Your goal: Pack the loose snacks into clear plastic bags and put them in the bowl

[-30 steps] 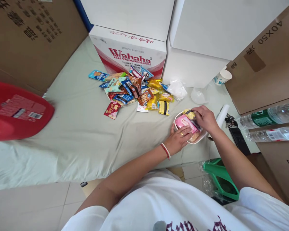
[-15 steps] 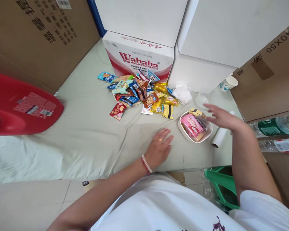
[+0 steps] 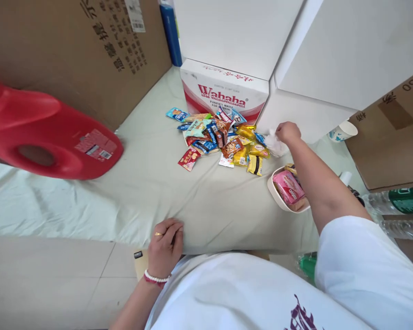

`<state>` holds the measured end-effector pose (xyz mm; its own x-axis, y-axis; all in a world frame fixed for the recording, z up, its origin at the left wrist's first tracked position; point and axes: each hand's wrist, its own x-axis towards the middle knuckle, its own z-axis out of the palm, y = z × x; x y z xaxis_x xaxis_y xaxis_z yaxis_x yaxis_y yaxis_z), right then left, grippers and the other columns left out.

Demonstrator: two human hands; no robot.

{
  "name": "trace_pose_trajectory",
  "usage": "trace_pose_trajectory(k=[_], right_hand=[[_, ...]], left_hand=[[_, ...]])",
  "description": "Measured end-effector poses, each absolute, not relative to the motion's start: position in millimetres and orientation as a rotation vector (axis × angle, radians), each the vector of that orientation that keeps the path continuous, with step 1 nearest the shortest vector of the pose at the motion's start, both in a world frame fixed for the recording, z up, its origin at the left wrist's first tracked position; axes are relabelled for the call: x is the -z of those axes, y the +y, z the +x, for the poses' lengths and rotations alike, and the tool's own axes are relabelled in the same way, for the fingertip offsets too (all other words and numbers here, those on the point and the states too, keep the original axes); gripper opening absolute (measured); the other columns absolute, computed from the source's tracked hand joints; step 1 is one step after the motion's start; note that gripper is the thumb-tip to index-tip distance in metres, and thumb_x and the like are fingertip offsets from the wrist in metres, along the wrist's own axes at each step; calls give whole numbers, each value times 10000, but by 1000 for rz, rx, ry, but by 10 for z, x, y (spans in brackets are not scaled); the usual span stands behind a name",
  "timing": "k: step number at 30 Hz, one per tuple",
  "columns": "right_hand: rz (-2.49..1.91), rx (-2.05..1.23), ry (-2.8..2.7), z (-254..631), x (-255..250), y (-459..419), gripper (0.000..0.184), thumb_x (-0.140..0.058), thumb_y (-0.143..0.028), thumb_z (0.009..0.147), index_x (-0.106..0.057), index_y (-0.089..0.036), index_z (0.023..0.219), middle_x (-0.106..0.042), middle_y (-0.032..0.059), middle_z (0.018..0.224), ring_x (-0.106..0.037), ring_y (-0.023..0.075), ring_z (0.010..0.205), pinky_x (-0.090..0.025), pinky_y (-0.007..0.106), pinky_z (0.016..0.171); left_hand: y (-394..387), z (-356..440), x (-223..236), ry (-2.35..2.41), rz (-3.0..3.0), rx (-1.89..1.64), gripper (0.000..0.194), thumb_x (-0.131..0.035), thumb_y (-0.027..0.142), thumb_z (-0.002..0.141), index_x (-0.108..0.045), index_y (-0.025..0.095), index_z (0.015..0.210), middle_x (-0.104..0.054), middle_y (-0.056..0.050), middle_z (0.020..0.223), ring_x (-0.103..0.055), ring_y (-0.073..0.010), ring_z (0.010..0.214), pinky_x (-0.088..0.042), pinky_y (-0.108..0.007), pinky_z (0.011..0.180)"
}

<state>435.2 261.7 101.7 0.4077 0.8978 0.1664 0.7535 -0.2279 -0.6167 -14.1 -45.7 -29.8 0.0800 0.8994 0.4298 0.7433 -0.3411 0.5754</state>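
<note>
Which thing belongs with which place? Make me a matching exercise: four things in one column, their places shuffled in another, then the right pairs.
Things
1. Right hand
2. Left hand
3. Pink wafer packet
4. Wahaha purified water carton

Places
A. Inside the open white container
B. Behind the heap of snack packets
C. At the crumpled white plastic bag
D. By the near edge of the pale green tablecloth

Pairs
1-C, 2-D, 3-A, 4-B

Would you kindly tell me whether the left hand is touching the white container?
Apart. The head view shows a wide stretch of pale green cloth between the left hand and the white container.
</note>
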Motion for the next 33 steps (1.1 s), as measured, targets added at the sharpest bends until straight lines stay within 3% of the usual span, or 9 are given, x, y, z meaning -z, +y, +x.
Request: trace_pose_trajectory(k=[4, 8, 13, 15, 17, 22, 28, 30, 33], right_hand=[[-2016, -200, -1414, 4401, -1345, 2314, 44, -682, -129, 810, -722, -112, 805, -684, 39, 823, -551, 96, 748, -457, 262, 763], [-1644, -604, -1306, 4072, -1420, 1562, 98, -730, -266, 800, -713, -214, 881, -654, -1, 771, -541, 121, 613, -458, 254, 553], [-1509, -870, -1215, 3416, -928, 701, 223, -746, -422, 761, -681, -246, 880, -608, -22, 727, -476, 112, 544, -434, 250, 506], [-1498, -946, -1214, 3199, -689, 524, 237, -731, -452, 773, -675, -247, 879, -604, -24, 718, -473, 120, 553, -427, 254, 519], [-1491, -1019, -1234, 3043, -509, 421, 227, -714, -453, 801, -679, -244, 881, -608, -27, 714, -474, 122, 562, -423, 254, 540], [-1540, -957, -1344, 3069, -431, 437, 225, -675, -443, 843, -702, -232, 916, -671, -11, 794, -535, 138, 634, -450, 250, 607], [-1798, -216, -1427, 3450, -737, 931, 249, -607, -394, 888, -709, -208, 1019, -702, 82, 1004, -623, 202, 782, -517, 359, 848], [-1835, -295, -1516, 3396, -777, 990, 311, -642, -421, 869, -699, -202, 1082, -697, 109, 1070, -619, 198, 741, -531, 371, 827], [-1753, -869, -1477, 3103, -681, 841, 376, -598, -575, 899, -679, -220, 993, -705, 65, 898, -588, 169, 630, -520, 300, 608]], left_hand=[[-430, -147, 237, 1663, 1977, -1129, 144, -570, 200, 943, -711, 201, 971, -673, -77, 1034, -676, -204, 964, -554, -348, 879], [-383, -12, 38, 1539, 1800, -1146, 168, -555, 246, 964, -718, 206, 971, -674, -70, 999, -668, -186, 917, -558, -324, 816], [-126, 553, -242, 1321, 1493, -1125, 243, -531, 394, 989, -686, 207, 1010, -656, -78, 983, -636, -178, 918, -550, -273, 694], [25, 801, -293, 1269, 1334, -1126, 432, -637, 516, 901, -602, 199, 1194, -636, -106, 1119, -638, -180, 918, -514, -238, 590], [156, 983, -307, 1211, 1299, -1085, 630, -746, 531, 795, -537, 193, 1284, -618, -118, 1222, -634, -173, 919, -513, -243, 627], [245, 1031, -218, 1348, 1304, -950, 193, -617, 373, 881, -611, 191, 817, -593, 21, 768, -535, -128, 730, -428, -239, 650], [93, 862, -68, 1599, 1459, -1010, 77, -627, 259, 862, -606, 202, 813, -564, 23, 753, -527, -134, 696, -413, -254, 652], [66, 868, -47, 1627, 1598, -1045, 1, -620, 203, 861, -620, 204, 861, -592, 3, 812, -552, -141, 718, -437, -263, 667], [56, 904, -32, 1585, 1811, -1082, 112, -568, 119, 874, -624, 206, 918, -619, -30, 897, -591, -159, 792, -484, -285, 723]])
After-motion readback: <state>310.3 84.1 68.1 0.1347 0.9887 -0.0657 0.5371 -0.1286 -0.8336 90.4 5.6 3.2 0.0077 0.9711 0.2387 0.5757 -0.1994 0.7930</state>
